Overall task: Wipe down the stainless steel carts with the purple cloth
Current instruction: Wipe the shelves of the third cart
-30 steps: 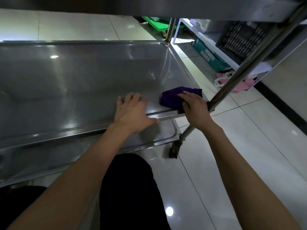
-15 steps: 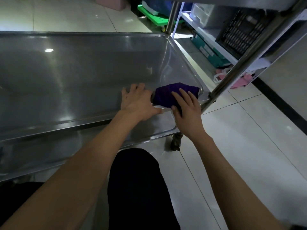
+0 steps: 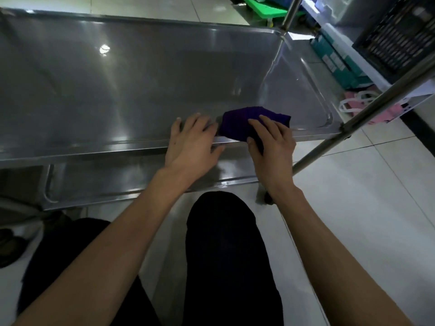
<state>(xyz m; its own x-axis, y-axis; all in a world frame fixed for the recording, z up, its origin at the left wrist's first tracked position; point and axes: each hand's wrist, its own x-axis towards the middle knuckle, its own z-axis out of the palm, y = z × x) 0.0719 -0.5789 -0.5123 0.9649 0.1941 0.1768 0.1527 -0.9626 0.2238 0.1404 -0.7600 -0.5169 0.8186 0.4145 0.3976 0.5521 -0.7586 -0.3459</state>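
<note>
Stainless steel cart shelf [image 3: 141, 74] is bearing the purple cloth [image 3: 240, 122] at its near edge, where the right hand [image 3: 270, 144] is gripping it, thumb curled beneath. The left hand [image 3: 193, 142] is resting flat beside it, fingers relaxed. Labels on the teal boxes [image 3: 339, 60] are too blurred to read.

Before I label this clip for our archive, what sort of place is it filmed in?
Probably a back room of a commercial kitchen or a storeroom. A stainless steel cart stands on a pale tiled floor, and beside it white shelving holds a dark plastic crate with boxes underneath.
</note>
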